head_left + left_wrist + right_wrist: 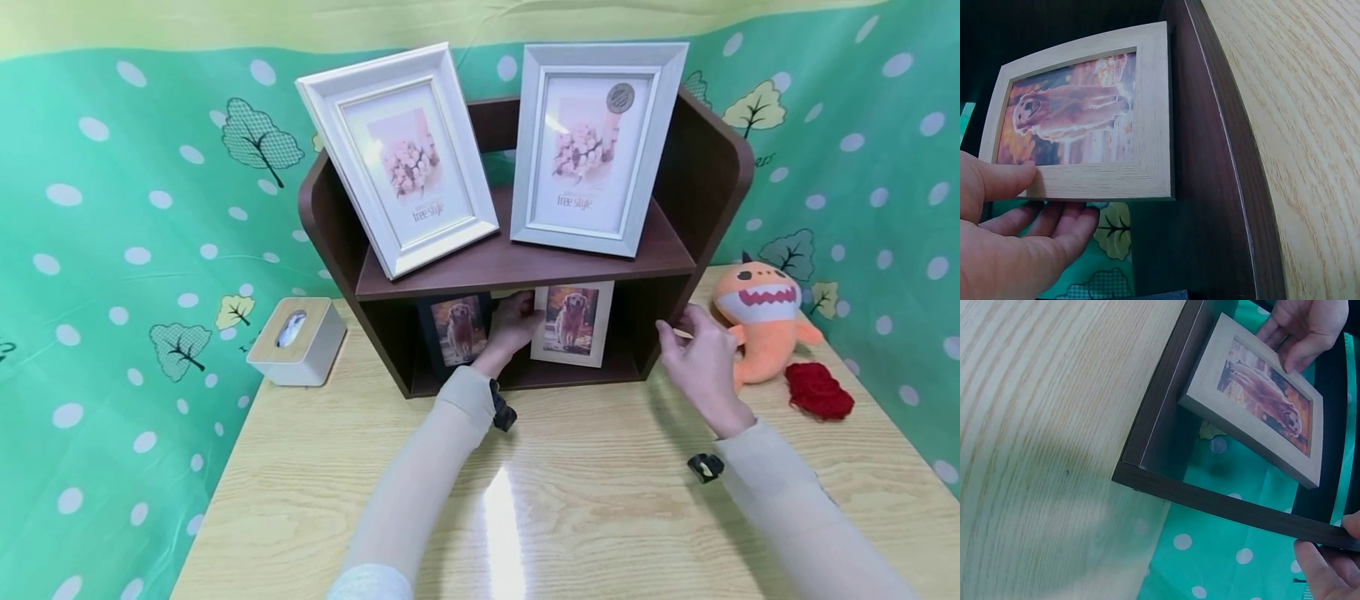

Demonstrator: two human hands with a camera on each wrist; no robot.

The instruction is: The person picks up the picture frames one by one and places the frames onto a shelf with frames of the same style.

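On the lower level of a dark brown shelf [525,265], a light wood photo frame [572,321] shows a golden dog. My left hand [513,325] pinches the frame's left edge. In the left wrist view, the thumb of the left hand [1016,225] lies on the front border, with the other fingers behind. At the shelf's right side panel [1235,509], my right hand [1329,569] grips the front edge between thumb and fingers. A dark photo frame [453,332] with a similar dog picture stands left of my left hand, partly hidden by the forearm.
Two larger frames, one white [472,175] and one grey-white [525,150], stand on the upper level. A tissue box [300,350] is left of the shelf. Right of it sit an orange shark plush [772,333] and red yarn [817,392]. A patterned curtain [150,292] hangs behind.
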